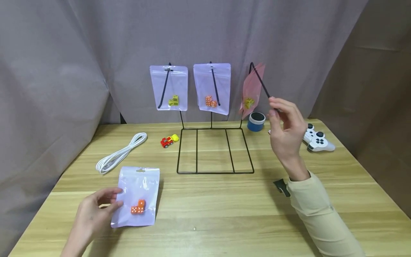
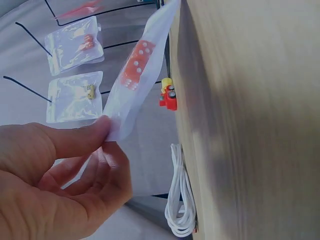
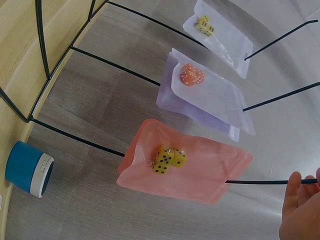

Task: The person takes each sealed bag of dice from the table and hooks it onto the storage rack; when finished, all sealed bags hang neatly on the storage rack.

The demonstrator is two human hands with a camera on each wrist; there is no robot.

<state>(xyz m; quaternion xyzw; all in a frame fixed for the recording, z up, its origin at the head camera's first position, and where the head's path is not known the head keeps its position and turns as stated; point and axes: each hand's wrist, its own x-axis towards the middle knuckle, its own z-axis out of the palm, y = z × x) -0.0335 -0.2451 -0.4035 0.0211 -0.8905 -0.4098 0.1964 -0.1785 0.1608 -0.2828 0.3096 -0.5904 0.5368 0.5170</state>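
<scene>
My left hand (image 1: 96, 212) pinches the left edge of a pale purple zip bag (image 1: 128, 189) with orange dice (image 1: 138, 208) in it, a hang hole at its top. My right hand (image 1: 289, 126) pinches the end of the right arm of a black wire display rack (image 1: 215, 173). From that arm hangs a pink bag (image 3: 200, 160) holding yellow dice (image 3: 167, 159). On the middle arm hang purple bags (image 1: 212, 80), the front one with orange dice. A purple bag (image 1: 168, 84) with yellow dice hangs on the left arm.
A coiled white cable (image 1: 120, 153) and a red and yellow toy car (image 1: 168, 140) lie left of the rack. To its right stand a blue round container (image 1: 256, 122) and a white game controller (image 1: 318, 141). A small dark piece (image 1: 282, 186) is near my right sleeve. Grey curtain (image 1: 128, 53) hangs behind.
</scene>
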